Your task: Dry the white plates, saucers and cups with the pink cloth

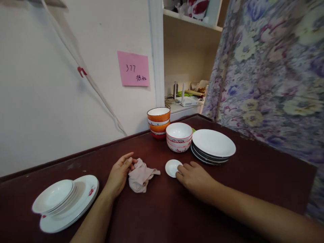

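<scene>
My left hand (118,173) rests on the dark red table (162,209), its fingers curled against a crumpled pink cloth (141,176) that lies just right of it. My right hand (196,179) lies palm down, its fingertips touching the near edge of a small white saucer (172,167). Whether the fingers pinch the saucer's rim is unclear. Behind the saucer stands a stack of white bowls with red patterns (179,136).
A stack of orange bowls (158,122) stands at the back by the wall. White plates are stacked (213,145) at the right, and more white plates and dishes (66,200) at the near left. A flowered curtain (273,77) hangs on the right; a pink note (133,69) is stuck to the wall.
</scene>
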`<action>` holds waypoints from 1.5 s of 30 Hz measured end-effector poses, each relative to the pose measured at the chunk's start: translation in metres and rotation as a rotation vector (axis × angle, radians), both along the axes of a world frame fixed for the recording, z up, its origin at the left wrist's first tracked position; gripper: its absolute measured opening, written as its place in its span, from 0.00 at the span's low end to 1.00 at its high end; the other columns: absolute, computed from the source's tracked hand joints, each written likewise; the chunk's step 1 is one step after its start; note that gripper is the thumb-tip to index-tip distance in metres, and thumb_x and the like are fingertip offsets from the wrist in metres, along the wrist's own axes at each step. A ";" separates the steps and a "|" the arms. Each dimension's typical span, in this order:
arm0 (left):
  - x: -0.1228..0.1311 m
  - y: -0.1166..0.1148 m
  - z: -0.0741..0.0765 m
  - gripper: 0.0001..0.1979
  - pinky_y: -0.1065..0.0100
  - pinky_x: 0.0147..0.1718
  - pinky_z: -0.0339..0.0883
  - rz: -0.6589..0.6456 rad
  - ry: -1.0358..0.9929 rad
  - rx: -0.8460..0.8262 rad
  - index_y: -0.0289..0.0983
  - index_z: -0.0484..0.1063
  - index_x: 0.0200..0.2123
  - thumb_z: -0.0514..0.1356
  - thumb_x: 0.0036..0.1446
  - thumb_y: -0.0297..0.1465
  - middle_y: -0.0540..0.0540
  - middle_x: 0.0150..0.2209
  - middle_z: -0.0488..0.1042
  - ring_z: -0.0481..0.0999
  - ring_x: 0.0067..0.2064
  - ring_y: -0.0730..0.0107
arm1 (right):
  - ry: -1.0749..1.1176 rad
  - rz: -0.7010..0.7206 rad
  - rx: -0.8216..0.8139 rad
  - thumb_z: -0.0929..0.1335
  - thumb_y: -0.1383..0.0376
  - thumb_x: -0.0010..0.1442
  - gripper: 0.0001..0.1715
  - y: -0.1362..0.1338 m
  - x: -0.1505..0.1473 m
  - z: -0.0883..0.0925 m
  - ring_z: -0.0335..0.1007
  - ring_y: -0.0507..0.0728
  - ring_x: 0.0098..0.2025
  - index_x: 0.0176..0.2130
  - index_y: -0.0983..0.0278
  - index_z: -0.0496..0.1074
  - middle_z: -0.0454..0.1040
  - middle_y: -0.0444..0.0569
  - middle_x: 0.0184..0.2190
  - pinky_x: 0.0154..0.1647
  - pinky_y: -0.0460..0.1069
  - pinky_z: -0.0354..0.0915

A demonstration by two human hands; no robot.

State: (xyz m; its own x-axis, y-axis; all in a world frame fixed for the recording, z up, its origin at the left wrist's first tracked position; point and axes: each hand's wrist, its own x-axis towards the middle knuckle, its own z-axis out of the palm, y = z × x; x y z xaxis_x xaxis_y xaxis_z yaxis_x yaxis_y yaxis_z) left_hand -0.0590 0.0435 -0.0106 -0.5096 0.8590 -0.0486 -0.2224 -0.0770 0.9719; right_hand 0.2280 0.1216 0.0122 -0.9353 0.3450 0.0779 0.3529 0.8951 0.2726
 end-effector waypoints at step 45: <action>-0.018 -0.038 0.068 0.12 0.64 0.40 0.61 0.315 0.454 0.074 0.39 0.78 0.38 0.66 0.47 0.31 0.44 0.35 0.77 0.72 0.38 0.63 | 0.477 0.253 -0.525 0.62 0.63 0.64 0.20 -0.025 -0.138 -0.044 0.62 0.63 0.57 0.55 0.62 0.68 0.69 0.55 0.54 0.57 0.61 0.60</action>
